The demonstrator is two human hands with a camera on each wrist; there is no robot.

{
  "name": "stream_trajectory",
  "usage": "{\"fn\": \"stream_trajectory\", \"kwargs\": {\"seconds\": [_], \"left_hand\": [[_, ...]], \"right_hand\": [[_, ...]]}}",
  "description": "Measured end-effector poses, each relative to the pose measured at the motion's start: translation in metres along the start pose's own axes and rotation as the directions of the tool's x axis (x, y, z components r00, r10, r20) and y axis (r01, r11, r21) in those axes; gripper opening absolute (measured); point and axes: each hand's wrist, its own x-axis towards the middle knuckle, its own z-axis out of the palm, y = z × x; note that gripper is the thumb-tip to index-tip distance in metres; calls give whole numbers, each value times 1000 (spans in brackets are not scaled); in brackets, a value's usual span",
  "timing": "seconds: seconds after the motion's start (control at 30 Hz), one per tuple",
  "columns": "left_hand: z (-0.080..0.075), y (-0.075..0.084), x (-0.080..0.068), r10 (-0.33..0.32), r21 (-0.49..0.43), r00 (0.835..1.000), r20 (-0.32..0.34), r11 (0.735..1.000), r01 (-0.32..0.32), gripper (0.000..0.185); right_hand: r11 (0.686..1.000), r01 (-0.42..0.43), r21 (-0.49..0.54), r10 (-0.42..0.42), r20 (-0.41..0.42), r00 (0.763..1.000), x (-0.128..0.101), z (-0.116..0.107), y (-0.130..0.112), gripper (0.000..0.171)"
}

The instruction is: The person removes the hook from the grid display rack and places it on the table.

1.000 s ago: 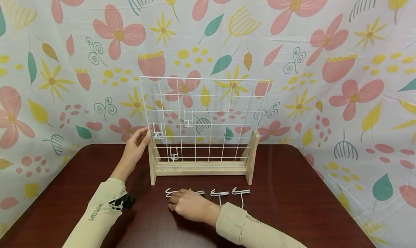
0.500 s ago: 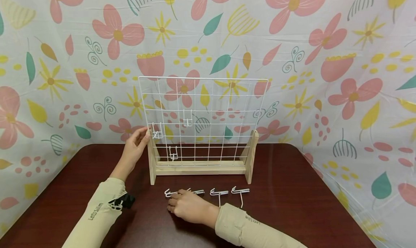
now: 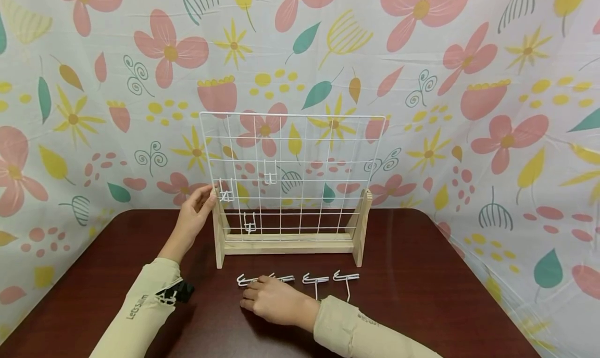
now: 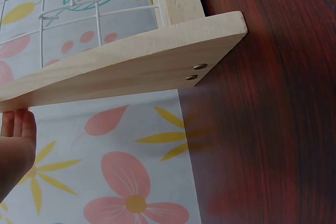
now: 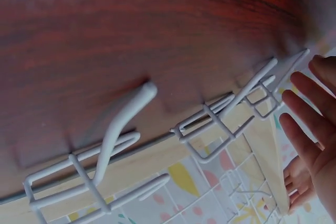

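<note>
A white wire grid panel stands in a pale wooden frame [image 3: 288, 249] on the table. My left hand [image 3: 192, 212] holds the frame's left upright [image 4: 131, 72] near its top, the thumb in front. Three white wire hooks hang on the grid's left half, one [image 3: 270, 178] higher than the others. My right hand [image 3: 276, 300] hovers low over the row of loose white hooks before the frame, partly covering two of them. In the right wrist view its fingers [image 5: 307, 106] are loosely extended beside the farthest hook [image 5: 294, 72] and grip nothing.
Two loose hooks lie uncovered to the right of my right hand, a nearer one [image 3: 315, 280] and an outer one [image 3: 347, 277]. The dark red-brown table [image 3: 422, 295] extends on both sides. Behind it hangs a flowered cloth [image 3: 506, 87].
</note>
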Motion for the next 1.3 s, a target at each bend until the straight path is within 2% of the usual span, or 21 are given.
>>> {"fn": "stream_trajectory", "kwargs": {"seconds": [0.13, 0.3, 0.5, 0.63, 0.77, 0.87, 1.0, 1.3], "left_hand": [[1, 1, -1, -8, 8, 1000, -7, 1000, 8, 42], [1, 2, -1, 2, 11, 1000, -4, 1000, -2, 43], [0, 1, 0, 5, 6, 1000, 0, 1000, -5, 44], [0, 0, 0, 6, 14, 1000, 6, 1000, -6, 44], [-1, -1, 0, 4, 9, 1000, 6, 1000, -4, 43], [-1, -1, 0, 6, 6, 1000, 9, 1000, -6, 44], [-1, -1, 0, 4, 0, 1000, 11, 1000, -4, 44], [0, 0, -1, -13, 7, 1000, 3, 1000, 13, 44]], "right_hand": [[998, -33, 56, 37, -67, 997, -2, -3, 6, 21], [992, -82, 98, 97, -158, 983, -5, -6, 16, 13], [985, -117, 129, 141, -195, 971, -9, -13, 31, 16], [986, -133, 102, 153, -223, 963, -10, -18, 42, 19], [975, -168, 142, 203, -282, 938, -10, -21, 52, 19], [957, -200, 211, 261, -315, 913, -10, -24, 59, 20], [945, -209, 253, 292, -353, 889, -11, -28, 68, 21], [945, -222, 241, 313, -465, 828, -11, -40, 83, 23]]}}
